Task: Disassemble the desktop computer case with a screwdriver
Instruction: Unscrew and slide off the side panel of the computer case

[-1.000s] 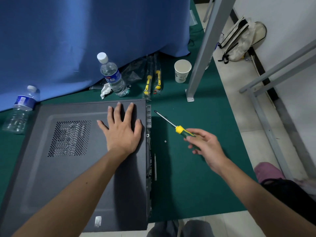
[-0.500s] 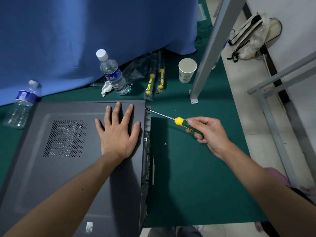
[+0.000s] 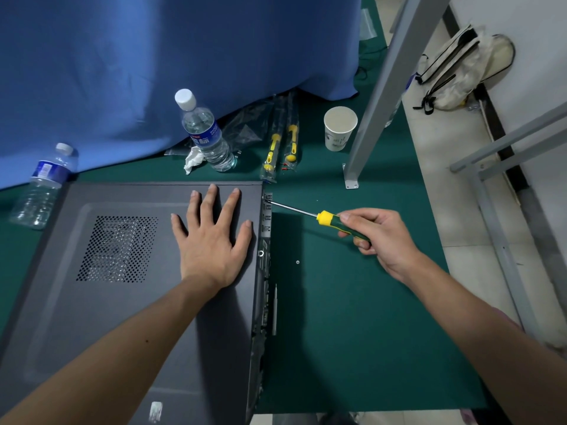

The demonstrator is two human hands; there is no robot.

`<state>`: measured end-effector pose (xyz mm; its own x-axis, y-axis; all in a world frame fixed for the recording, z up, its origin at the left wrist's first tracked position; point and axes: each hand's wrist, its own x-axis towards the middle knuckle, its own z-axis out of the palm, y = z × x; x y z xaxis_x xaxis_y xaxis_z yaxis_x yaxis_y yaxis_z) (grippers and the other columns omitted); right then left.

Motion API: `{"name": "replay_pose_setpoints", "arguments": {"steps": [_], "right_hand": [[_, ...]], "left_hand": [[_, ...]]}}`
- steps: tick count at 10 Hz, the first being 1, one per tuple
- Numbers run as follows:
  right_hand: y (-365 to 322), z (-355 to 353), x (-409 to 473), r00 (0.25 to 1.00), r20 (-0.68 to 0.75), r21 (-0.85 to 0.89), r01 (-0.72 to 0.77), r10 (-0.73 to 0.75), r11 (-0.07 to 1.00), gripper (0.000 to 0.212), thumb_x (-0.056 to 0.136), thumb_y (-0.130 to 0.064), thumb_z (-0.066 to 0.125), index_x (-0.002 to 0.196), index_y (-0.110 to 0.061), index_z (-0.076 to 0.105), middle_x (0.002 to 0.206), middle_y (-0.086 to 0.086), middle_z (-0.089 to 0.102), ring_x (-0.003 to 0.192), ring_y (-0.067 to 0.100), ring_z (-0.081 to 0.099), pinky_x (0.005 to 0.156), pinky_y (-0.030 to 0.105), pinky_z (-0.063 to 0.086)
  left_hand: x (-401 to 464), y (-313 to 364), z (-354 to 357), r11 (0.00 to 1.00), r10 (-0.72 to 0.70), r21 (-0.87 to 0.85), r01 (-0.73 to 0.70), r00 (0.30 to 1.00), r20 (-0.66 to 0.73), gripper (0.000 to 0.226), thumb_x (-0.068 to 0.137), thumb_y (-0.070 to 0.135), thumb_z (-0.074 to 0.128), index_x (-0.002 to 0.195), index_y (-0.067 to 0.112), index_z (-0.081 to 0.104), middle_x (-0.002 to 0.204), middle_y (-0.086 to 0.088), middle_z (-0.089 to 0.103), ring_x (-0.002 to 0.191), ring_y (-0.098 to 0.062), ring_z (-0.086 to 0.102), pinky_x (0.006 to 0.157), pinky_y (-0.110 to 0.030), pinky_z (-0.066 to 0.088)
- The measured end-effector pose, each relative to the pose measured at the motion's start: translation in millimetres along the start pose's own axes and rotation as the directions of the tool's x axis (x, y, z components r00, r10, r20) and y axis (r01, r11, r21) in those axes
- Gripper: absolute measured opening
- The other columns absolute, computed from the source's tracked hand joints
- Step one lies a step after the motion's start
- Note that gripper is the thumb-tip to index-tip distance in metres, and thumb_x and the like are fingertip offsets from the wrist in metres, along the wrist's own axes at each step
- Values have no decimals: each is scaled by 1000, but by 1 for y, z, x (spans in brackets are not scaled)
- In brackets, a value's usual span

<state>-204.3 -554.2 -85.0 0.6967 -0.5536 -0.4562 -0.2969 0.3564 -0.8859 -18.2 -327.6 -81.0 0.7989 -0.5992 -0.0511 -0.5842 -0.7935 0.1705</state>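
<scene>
A dark grey computer case (image 3: 92,317) lies flat on the green mat, side panel with a vent grille facing up. My left hand (image 3: 213,240) rests palm down with fingers spread on the panel near its right edge. My right hand (image 3: 379,237) grips the green and yellow handle of a screwdriver (image 3: 328,218). Its metal shaft points left, and the tip touches the upper part of the case's rear edge (image 3: 266,201). A small loose screw (image 3: 297,262) lies on the mat to the right of the case.
Two water bottles (image 3: 204,133) (image 3: 43,185) stand behind the case by a blue curtain (image 3: 153,56). Two packaged screwdrivers (image 3: 280,148) and a paper cup (image 3: 340,127) lie further back. A grey metal post (image 3: 380,87) stands at the mat's right side; a bag (image 3: 460,69) sits on the floor.
My right hand has swung the screwdriver left and down until its tip met the case's rear edge. My left hand stays flat on the panel.
</scene>
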Motion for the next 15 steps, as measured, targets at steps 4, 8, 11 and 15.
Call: {"name": "replay_pose_setpoints", "arguments": {"steps": [4,8,11,15], "right_hand": [[-9,-7,16,997,65,-44,-28,31,999,13,82,-23,76,92,-15,79,77,16,71,48,13,36,41,19,28],[-59,-23,50,973,211,-355,-10,91,935,14,80,-20,79,95,-22,79,77,8,67,52,12,41,44,20,35],[-59,-22,57,961,205,-312,-114,184,943,18,84,-26,75,97,-14,77,74,9,67,49,12,39,41,19,31],[-49,-22,58,939,267,-204,-166,218,965,38,68,-25,79,100,-5,76,81,14,68,54,12,48,35,15,28]], "left_hand": [[0,2,-3,1000,-2,-2,2,1000,11,64,92,63,17,153,44,17,164,2,9,151,-23,-3,118,-61,0],[-1,1,-2,1000,-1,0,1,1000,7,64,92,64,17,153,44,17,164,2,9,151,-24,-3,117,-61,1],[-1,2,-1,1000,2,7,-2,1000,2,64,93,64,17,153,43,17,164,1,10,151,-24,-2,117,-61,1],[-1,2,-3,1000,1,-2,-1,1000,7,64,92,63,18,153,43,18,163,1,10,151,-24,-2,117,-61,2]]}}
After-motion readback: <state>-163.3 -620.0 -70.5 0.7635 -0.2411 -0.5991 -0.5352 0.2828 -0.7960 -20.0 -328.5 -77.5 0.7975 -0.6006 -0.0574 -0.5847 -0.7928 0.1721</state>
